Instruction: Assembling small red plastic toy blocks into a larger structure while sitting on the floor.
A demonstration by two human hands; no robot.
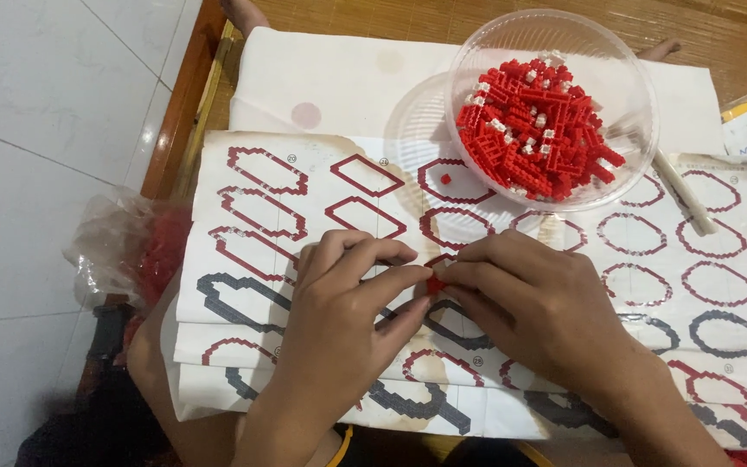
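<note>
Both hands meet at mid-sheet, w/ a tiny red brick piece (435, 283) pinched between them. Left hand (347, 303) is curled nearly closed, thumb & forefinger tips pressed on the piece from the left; right hand (525, 303) likewise nearly closed, fingertips gripping it from the right. The piece sits just above the instruction sheet (477, 285), a big folded paper printed w/ rows of red & dark grey ring-shaped layer diagrams, spread over the desk (185, 112). Step in hand looks like pressing small bricks together, prob. matching one of the printed outlines; too small to tell how many bricks are joined so far. Clear plastic bowl (633, 78) stands on the upper right of the sheet, well apart from the hands, holding a heap of red bricks (533, 125) w/ a few white ones mixed in. One loose red brick (445, 179) lies on a diagram just left of the bowl. White pen-like stick (683, 195) lies right of the bowl. Clear bag w/ more red pieces (136, 246) sits off the sheet's left edge. Next move, by my read, calls for a firm squeeze w/ studs aligned, then a hand freed to reach the bowl.
</note>
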